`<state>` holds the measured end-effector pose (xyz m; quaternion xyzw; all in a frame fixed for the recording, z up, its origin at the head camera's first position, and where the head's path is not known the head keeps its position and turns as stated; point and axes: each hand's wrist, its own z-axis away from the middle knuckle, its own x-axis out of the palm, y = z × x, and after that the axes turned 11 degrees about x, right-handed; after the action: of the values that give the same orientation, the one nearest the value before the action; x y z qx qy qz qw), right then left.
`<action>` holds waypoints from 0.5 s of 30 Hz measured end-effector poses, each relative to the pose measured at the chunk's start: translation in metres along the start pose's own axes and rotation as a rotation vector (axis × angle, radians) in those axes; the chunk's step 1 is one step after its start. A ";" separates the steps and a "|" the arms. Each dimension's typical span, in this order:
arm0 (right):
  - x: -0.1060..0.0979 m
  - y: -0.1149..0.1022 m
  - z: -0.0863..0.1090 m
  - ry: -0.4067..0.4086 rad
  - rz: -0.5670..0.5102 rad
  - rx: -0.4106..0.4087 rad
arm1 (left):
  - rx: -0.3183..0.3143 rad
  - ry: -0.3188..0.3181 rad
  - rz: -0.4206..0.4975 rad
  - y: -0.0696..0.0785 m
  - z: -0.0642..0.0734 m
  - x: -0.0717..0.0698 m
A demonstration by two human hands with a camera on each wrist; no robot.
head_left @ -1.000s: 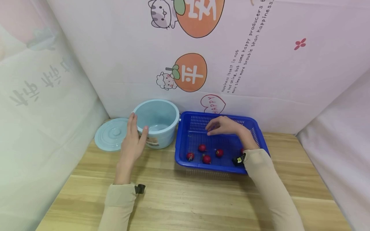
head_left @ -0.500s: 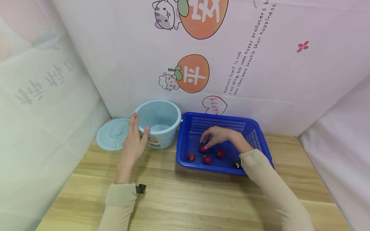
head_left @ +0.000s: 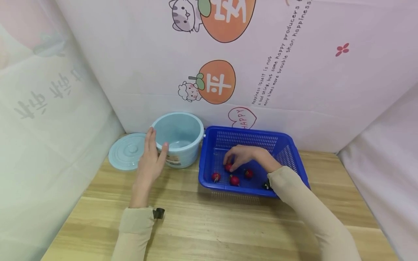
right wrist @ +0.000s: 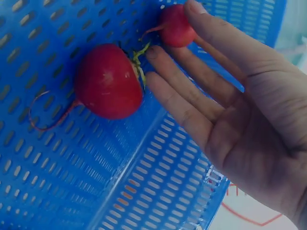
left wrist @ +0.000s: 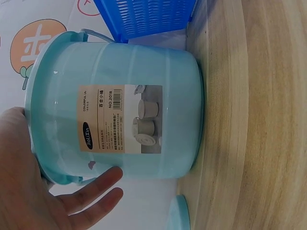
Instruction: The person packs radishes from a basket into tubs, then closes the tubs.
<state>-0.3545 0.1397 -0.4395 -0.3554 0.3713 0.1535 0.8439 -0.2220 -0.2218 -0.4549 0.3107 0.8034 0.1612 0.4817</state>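
My left hand (head_left: 151, 163) rests against the side of the light blue bucket (head_left: 189, 154), its fingers straight and its thumb spread at the rim. In the left wrist view the bucket's paper label (left wrist: 120, 119) faces the camera. My right hand (head_left: 243, 155) reaches down into the blue perforated basket (head_left: 205, 163), thumb and fingertips around a red radish (right wrist: 175, 28). Another radish (right wrist: 109, 82) with a thin root and green stub lies nearer the right wrist camera. In the head view more radishes lie close by, including one at the left (head_left: 216, 177) and one in front (head_left: 234, 180).
A round light blue lid (head_left: 127, 151) lies on the wooden table (head_left: 209, 228), left of the bucket. Basket and bucket stand side by side before a printed cloth backdrop (head_left: 294, 108). White cloth also hangs at both sides.
My right hand has come down and toward the front left of the basket, from above its bottom to the radish now between its fingers. The left hand stays at the bucket.
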 end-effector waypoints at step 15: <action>0.000 -0.004 0.000 -0.015 0.012 0.059 | 0.012 0.003 -0.002 0.001 0.000 -0.001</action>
<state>-0.3524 0.1368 -0.4379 -0.3272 0.3717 0.1503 0.8557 -0.2211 -0.2221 -0.4540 0.3125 0.8053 0.1564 0.4789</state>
